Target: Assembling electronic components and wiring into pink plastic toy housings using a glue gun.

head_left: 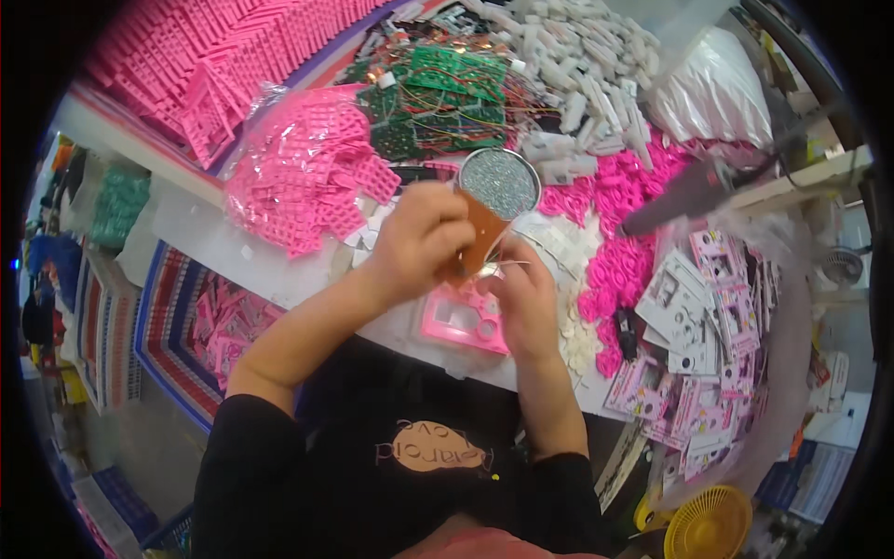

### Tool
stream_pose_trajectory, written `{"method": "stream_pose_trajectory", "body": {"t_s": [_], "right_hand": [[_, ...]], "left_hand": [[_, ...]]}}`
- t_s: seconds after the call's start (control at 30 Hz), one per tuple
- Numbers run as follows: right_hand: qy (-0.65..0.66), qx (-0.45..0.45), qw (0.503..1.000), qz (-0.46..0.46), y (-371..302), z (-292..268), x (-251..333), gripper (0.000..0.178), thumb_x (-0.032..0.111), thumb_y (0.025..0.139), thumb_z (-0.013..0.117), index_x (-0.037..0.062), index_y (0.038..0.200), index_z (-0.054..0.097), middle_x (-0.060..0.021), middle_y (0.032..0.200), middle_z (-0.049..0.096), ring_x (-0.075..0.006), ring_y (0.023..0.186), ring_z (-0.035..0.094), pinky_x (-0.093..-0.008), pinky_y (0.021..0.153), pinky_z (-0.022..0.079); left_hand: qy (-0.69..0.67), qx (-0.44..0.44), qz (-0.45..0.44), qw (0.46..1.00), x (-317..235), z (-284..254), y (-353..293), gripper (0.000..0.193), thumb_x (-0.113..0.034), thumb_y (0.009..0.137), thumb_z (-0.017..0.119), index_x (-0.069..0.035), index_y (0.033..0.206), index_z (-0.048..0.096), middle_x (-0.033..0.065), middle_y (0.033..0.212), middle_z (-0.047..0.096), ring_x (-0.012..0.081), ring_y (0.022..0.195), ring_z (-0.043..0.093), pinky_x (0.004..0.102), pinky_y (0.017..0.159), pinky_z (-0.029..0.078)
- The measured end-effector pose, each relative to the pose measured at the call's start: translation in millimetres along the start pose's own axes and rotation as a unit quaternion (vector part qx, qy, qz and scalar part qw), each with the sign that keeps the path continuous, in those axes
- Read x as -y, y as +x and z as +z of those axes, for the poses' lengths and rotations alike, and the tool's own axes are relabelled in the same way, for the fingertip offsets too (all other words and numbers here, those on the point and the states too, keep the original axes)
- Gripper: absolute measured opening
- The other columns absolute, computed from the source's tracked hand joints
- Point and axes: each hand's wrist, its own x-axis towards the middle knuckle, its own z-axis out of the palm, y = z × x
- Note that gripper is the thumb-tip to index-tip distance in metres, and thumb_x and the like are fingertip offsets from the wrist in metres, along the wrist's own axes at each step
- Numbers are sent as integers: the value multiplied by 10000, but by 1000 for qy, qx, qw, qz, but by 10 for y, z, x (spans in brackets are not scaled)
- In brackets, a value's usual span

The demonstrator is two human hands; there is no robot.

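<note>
Orange-brown board [485,231], held above pink casing [472,313] on tabletop [265,278].
Left hand [421,238]: fingers clamped on board. Right hand [525,296]: fingers at thin wire [508,263] beside board; cannot tell whether clamped.

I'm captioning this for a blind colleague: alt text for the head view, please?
A person's left hand grips a flat brown piece beside their right hand, above a pink plastic casing on a white worktable. Beyond lie green circuit boards, a round tin and pink plastic parts.
</note>
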Motion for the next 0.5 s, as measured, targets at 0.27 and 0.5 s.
{"method": "stream_pose_trajectory", "body": {"t_s": [0.27,0.5], "right_hand": [[-34,8,993,-114,92,-236,67,213,50,947,678,-36,1138,640,-62,966,696,-98,813,664,-242,726,548],[-76,42,992,-94,76,-135,67,131,67,944,694,-23,1038,675,-79,938,700,-115,809,658,-250,656,549]], "left_hand": [[-142,39,-308,940,-625,-658,-390,478,-65,721,779,-86,1168,610,187,1239,500,318,1204,490,420,1051,387],[-371,94,-448,808,-372,-328,-478,414,-91,909,709,19,1291,593,116,1199,672,208,1069,642,347,951,482]]}}
